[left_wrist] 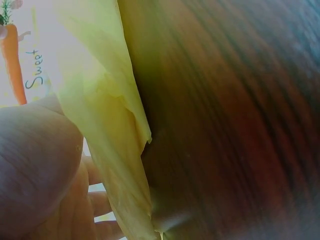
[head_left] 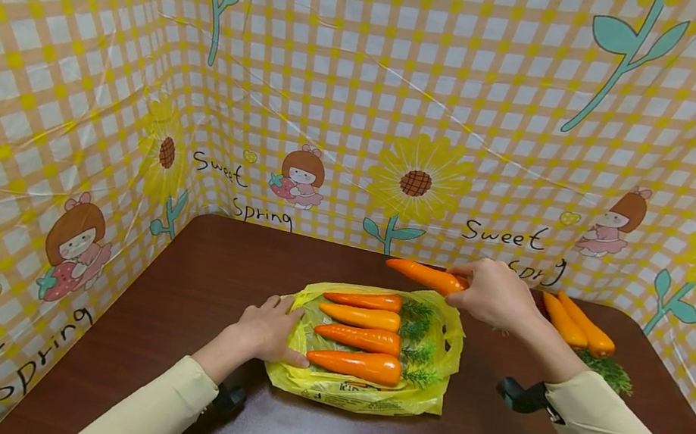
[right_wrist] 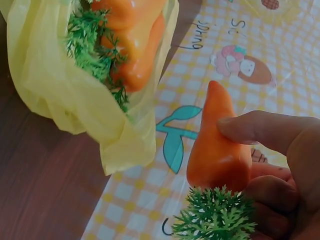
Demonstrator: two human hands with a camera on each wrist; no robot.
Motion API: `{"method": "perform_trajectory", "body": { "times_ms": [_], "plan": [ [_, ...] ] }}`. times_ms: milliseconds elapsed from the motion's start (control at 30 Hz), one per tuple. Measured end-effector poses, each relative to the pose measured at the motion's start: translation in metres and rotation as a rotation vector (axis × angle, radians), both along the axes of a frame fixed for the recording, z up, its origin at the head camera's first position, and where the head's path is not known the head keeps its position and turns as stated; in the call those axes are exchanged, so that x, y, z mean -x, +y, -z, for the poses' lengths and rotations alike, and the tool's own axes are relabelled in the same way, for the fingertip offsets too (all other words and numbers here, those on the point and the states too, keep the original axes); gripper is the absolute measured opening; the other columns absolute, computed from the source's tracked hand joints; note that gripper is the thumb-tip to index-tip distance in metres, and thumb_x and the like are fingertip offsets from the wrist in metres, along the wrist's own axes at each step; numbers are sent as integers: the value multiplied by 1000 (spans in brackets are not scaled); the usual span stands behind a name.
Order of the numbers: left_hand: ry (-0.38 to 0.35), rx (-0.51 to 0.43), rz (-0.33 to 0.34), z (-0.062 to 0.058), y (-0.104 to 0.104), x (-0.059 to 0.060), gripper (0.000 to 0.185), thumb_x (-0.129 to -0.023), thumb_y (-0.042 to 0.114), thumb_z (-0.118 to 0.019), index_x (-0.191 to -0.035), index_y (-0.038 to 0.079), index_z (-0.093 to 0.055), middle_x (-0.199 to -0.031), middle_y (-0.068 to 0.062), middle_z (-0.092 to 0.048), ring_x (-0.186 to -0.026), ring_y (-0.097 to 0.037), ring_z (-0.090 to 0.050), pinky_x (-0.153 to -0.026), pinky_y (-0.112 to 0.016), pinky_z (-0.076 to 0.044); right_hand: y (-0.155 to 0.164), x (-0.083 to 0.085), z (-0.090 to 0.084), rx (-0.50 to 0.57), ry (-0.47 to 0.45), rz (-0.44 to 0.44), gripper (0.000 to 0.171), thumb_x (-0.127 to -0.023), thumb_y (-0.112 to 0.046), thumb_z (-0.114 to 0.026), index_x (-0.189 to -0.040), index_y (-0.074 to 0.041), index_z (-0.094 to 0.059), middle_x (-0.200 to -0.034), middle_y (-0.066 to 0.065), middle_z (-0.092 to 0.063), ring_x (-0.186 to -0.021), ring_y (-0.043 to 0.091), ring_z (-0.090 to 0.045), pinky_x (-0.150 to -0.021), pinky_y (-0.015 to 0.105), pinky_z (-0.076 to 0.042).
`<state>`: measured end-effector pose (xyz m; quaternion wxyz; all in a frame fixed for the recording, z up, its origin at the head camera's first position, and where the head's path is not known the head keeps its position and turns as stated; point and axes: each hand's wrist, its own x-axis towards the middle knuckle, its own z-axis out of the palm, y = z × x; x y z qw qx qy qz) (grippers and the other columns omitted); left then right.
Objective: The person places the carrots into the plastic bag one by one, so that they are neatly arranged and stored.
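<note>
Right hand (head_left: 495,294): grip grasping a carrot (head_left: 424,275), thumb and fingers curled round its thick end beside the green top; held in the air just beyond the far edge of the yellow bag (head_left: 359,396), tip pointing left. Carrot is orange, smooth, glossy, with a stiff green tuft. Left hand (head_left: 269,328): grip released, fingers nearly straight, resting flat on the bag's left edge. Bag lies on the dark counter (head_left: 185,282); four carrots (head_left: 360,340) lie on it in a row, tips left. Two more carrots (head_left: 575,324) lie on the counter behind the right wrist.
</note>
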<state>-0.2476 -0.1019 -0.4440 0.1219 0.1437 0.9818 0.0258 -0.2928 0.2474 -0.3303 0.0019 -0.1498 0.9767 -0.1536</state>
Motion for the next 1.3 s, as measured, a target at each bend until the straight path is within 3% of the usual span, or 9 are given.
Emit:
{"method": "perform_trajectory", "body": {
  "times_ms": [233, 533, 700, 833, 967, 1133, 1300],
  "plan": [
    [-5, -4, -7, 0, 0, 0, 100, -80, 73, -68, -158, 18, -37, -165, -13, -27, -150, -36, -29, -108, -60, -39, -14, 0, 1, -35, 3, -69, 49, -83, -22, -78, -128, -5, -69, -55, 1, -56, -42, 11, -34, -46, 27, -28],
    [-5, -1, -7, 0, 0, 1, 100, -80, 73, -68, -158, 18, -37, -165, -13, -27, -150, -36, -29, -109, -60, -39, -31, 0, 5, -39, -34, -116, 47, -85, -22, -79, -129, -8, -70, -63, -1, -66, -41, 10, -29, -46, 26, -24],
    [-5, -6, -10, 0, 0, 0, 100, -80, 73, -68, -157, 18, -37, -165, -13, -27, -151, -36, -29, -109, -60, -39, -40, 3, 10, -49, -44, -137, 47, -85, -20, -78, -129, -8, -70, -91, 8, -76, -45, 11, -33, -47, 27, -25],
    [-6, -11, -14, 0, 0, 0, 100, -80, 73, -68, -157, 18, -38, -165, -13, -27, -151, -36, -29, -109, -60, -38, -46, 4, 13, -52, -53, -161, 47, -85, -18, -77, -130, -8, -69, -112, 14, -75, -45, 11, -35, -48, 27, -25],
    [-9, -10, -15, 1, 1, 0, 100, -80, 73, -68, -158, 18, -37, -165, -12, -27, -151, -36, -29, -109, -60, -38, -52, 4, 18, -58, -66, -180, 46, -84, -16, -77, -129, -10, -70, -114, 13, -74, -44, 11, -32, -46, 26, -23],
    [-10, -9, -16, 1, 1, 0, 100, -80, 73, -68, -158, 19, -37, -166, -12, -26, -151, -36, -29, -109, -59, -38, -59, 6, 25, -91, -63, -186, 44, -84, -18, -80, -126, -12, -72, -114, 11, -74, -48, 13, -45, -46, 27, -28],
    [-8, -8, -16, 2, 1, 1, 100, -80, 73, -68, -158, 19, -37, -166, -12, -26, -151, -36, -28, -109, -60, -38, -65, 8, 31, -103, -65, -188, 43, -85, -15, -78, -127, -11, -72, -112, 12, -74, -50, 15, -48, -47, 28, -28]
  ]
}}
